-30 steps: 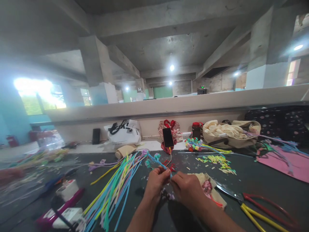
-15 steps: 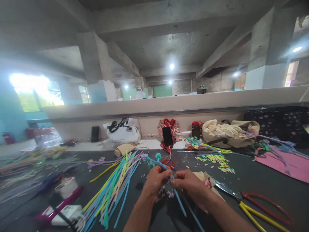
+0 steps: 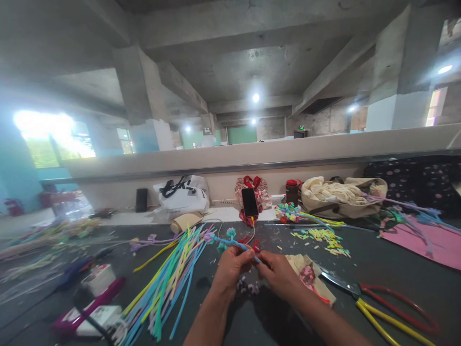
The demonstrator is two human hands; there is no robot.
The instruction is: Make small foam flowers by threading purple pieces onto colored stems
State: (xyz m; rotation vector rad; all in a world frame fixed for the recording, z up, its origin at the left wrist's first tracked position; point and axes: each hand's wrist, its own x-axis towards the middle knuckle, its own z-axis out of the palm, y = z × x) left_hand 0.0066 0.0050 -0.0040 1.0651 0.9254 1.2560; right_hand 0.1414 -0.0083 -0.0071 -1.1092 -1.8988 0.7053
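While I am watching through the head camera, the left hand (image 3: 230, 269) and right hand (image 3: 279, 276) are both pinching a blue pipe-cleaner stem (image 3: 230, 241) tipped with small twisted flowers, holding it just in front of the phone (image 3: 249, 202). Loose coloured pipe cleaners (image 3: 169, 278) are fanning out left of that stem; scissors (image 3: 374, 302) are lying to its right.

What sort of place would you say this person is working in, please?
Probably a craft workbench in a bare concrete workshop hall: a dark table strewn with coloured pipe cleaners, scissors and trimmings, under concrete beams.
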